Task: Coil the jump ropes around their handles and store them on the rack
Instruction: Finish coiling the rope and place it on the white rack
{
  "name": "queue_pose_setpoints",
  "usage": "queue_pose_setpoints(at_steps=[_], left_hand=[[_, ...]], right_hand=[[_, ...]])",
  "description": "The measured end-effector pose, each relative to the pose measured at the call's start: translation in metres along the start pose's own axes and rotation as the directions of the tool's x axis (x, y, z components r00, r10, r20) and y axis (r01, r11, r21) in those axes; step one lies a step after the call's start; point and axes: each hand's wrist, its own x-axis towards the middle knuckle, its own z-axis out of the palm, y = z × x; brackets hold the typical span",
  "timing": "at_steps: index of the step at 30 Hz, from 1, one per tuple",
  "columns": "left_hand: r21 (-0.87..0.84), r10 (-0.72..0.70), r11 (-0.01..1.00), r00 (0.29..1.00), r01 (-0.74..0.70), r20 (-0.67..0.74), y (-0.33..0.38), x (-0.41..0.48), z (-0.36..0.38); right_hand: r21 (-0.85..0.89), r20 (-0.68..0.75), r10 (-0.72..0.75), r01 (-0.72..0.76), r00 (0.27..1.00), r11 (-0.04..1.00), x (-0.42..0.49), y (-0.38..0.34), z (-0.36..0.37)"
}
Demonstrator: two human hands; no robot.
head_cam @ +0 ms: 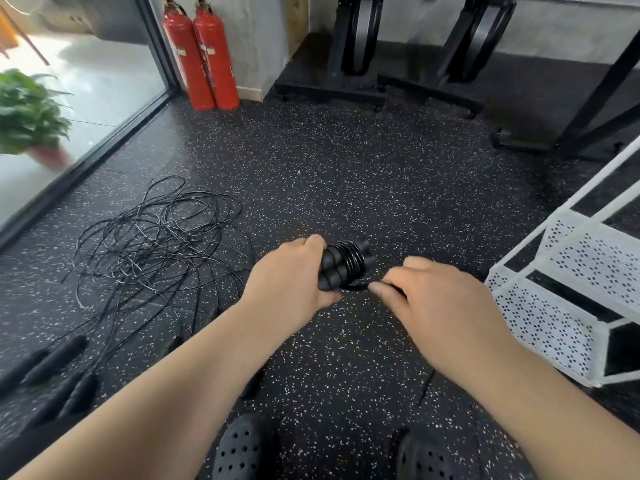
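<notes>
My left hand (289,277) grips a pair of black jump rope handles (346,263) held together, with black cord wound in tight turns around their middle. My right hand (433,299) pinches the loose end of that cord just to the right of the handles. A tangle of loose black jump ropes (156,237) lies on the floor to the left, and several more black handles (55,362) lie at the lower left. The white perforated metal rack (554,317) stands at the right, and the shelves I can see hold nothing.
Two red fire extinguishers (202,53) stand against the back wall beside a glass door. Black gym machine bases (346,88) sit at the back. A potted plant (27,116) is beyond the glass at left. My dark perforated shoes (242,448) are at the bottom.
</notes>
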Motion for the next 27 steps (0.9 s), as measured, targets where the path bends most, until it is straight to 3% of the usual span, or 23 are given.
queue_pose_setpoints(at_steps=[5, 11, 15, 20, 27], left_hand=[[0.109, 0.042, 0.993, 0.995, -0.051, 0.086, 0.006, 0.001, 0.009], [0.117, 0.034, 0.992, 0.991, -0.049, 0.129, 0.008, 0.003, 0.014], [0.097, 0.137, 0.982, 0.963, -0.163, 0.232, 0.013, -0.001, 0.016], [0.040, 0.391, 0.903, 0.858, -0.427, 0.334, 0.024, -0.010, 0.012], [-0.068, 0.580, 0.809, 0.774, -0.584, 0.253, 0.036, -0.025, 0.001]], right_hand=[[0.019, 0.004, -0.033, 0.033, 0.999, 0.999, 0.003, 0.004, -0.004], [-0.021, 0.077, -0.091, 0.093, 0.993, 0.995, 0.001, 0.007, -0.004], [-0.029, 0.086, -0.131, 0.134, 0.988, 0.991, 0.003, 0.009, -0.007], [0.219, 0.182, -0.057, 0.016, 0.982, 0.976, 0.008, 0.034, -0.007], [0.595, 0.423, -0.136, -0.162, 0.896, 0.787, 0.013, 0.064, -0.014]])
